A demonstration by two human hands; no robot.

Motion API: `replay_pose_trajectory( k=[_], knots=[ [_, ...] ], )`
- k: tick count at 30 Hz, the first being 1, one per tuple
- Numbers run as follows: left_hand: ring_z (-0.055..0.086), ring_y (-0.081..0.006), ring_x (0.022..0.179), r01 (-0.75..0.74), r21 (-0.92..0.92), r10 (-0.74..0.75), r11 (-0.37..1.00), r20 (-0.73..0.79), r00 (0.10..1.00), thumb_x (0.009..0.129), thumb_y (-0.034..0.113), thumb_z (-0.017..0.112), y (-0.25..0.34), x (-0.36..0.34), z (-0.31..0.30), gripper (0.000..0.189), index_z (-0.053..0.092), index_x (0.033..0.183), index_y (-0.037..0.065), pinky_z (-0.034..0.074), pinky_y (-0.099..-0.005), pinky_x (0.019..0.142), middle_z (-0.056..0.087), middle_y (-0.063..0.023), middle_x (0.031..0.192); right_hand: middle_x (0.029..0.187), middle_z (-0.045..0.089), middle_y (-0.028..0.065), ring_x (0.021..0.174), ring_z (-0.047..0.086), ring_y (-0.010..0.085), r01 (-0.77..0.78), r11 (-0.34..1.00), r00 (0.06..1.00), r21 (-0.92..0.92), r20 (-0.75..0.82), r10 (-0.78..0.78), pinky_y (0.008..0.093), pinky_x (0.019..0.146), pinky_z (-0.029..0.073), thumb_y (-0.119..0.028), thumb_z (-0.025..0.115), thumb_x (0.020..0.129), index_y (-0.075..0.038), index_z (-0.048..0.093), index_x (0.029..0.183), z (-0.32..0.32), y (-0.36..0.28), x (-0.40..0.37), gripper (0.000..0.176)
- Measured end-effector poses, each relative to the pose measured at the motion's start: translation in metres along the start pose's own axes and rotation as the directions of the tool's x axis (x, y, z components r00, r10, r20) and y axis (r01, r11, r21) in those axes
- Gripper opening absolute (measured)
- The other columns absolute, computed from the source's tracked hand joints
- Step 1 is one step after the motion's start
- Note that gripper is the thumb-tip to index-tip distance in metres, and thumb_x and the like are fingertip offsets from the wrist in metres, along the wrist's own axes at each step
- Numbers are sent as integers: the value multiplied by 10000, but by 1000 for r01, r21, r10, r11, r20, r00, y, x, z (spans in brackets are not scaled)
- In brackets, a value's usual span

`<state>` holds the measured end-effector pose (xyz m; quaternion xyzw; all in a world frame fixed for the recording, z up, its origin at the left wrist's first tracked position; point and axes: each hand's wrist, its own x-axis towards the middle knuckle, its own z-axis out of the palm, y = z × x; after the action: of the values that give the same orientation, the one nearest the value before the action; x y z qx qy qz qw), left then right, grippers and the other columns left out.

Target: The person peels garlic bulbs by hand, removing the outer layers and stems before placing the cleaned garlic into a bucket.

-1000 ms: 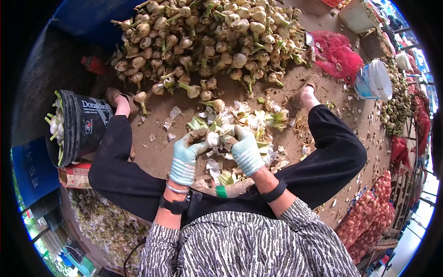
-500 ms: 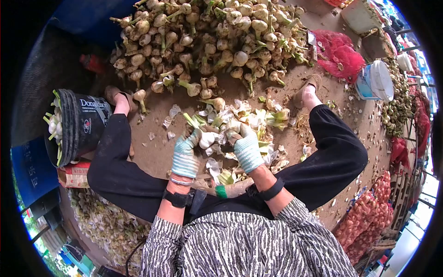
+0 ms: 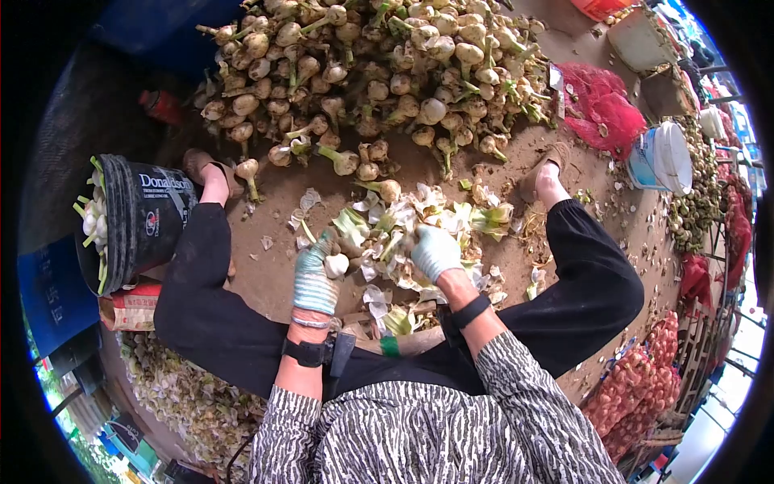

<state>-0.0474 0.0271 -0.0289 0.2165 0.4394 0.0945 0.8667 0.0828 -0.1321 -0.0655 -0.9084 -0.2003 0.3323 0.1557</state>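
My left hand [image 3: 315, 277], in a striped glove, is closed around a white garlic bulb [image 3: 336, 265] whose green stem points up and left. To its right, my right hand [image 3: 436, 252], also gloved, has its fingers curled over loose peelings [image 3: 395, 274]; what they hold, if anything, is hidden. The peelings lie on the ground between my legs. Beyond them rises a large heap of unpeeled garlic bulbs with stems [image 3: 403, 89].
At the left stands a black bucket [image 3: 149, 226] with peeled garlic in it. A red net [image 3: 597, 109] and a white-and-blue bucket [image 3: 659, 159] are at the upper right. Net sacks of bulbs [image 3: 637, 387] lie lower right. Peelings [image 3: 193, 395] are piled lower left.
My hands have moved apart. My left hand has shifted left and down with the bulb, and my right hand has come away from it. The view has shifted slightly.
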Motion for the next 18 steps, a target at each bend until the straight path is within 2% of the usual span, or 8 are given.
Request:
replay_pose_trajectory(
  k=[4,7,12,14,15,16,17,18],
  knots=[
    [617,-221,604,-43,170,64,985,-121,991,826,173,577,-9,11,-10,165,566,744,31,539,-328,502,601,-91,703,831,593,148,836,568,328,257,956,893,-143,-342,-291,455,739,431,-239,570,739,-111,583,877,11,-17,65,189],
    [621,-201,593,14,312,26,950,-122,992,812,140,586,-5,8,9,184,586,847,-41,536,-284,498,616,-124,745,1016,543,151,916,540,348,90,980,986,-180,-124,-114,454,780,422,-182,559,731,-112,549,983,17,-38,106,261],
    [585,-141,576,59,504,1,862,-118,993,746,71,646,-9,20,1,174,595,888,-15,493,-237,525,613,-73,740,1036,553,165,932,550,348,35,991,999,-127,-19,-37,407,815,442,-126,515,746,-115,520,1102,40,-17,131,357],
    [567,-104,598,88,532,-32,842,-114,993,715,42,679,-15,24,2,223,592,914,-7,481,-218,524,607,-48,753,963,593,161,891,574,302,-85,942,996,326,48,73,372,787,453,-128,533,748,-76,550,1050,32,1,120,306],
    [568,-98,625,-63,578,93,813,-23,995,698,37,696,-20,26,6,280,583,950,-8,484,-221,548,607,-51,783,894,614,148,827,586,249,-36,911,999,411,8,36,319,746,458,-132,560,744,-43,581,974,47,21,118,248],
    [569,-93,653,-212,609,213,764,72,974,682,33,714,-22,26,12,337,574,985,-9,488,-224,571,607,-53,812,848,603,116,813,577,224,-316,506,944,803,321,80,304,724,460,-182,655,703,-47,583,964,15,10,88,303],
    [565,-92,716,-141,628,149,766,40,988,657,67,748,-23,25,16,441,552,1044,-14,492,-240,626,611,-57,865,830,596,103,822,574,223,311,780,945,543,-93,-313,305,729,463,-216,687,680,-50,573,985,8,17,70,365],
    [569,-108,755,-211,638,182,741,111,977,632,98,772,-29,28,18,497,550,1062,-13,489,-240,672,618,-67,880,813,589,91,831,572,223,769,639,615,-14,-257,-746,306,733,466,-249,718,658,-53,563,1005,3,21,53,429]
  ],
)
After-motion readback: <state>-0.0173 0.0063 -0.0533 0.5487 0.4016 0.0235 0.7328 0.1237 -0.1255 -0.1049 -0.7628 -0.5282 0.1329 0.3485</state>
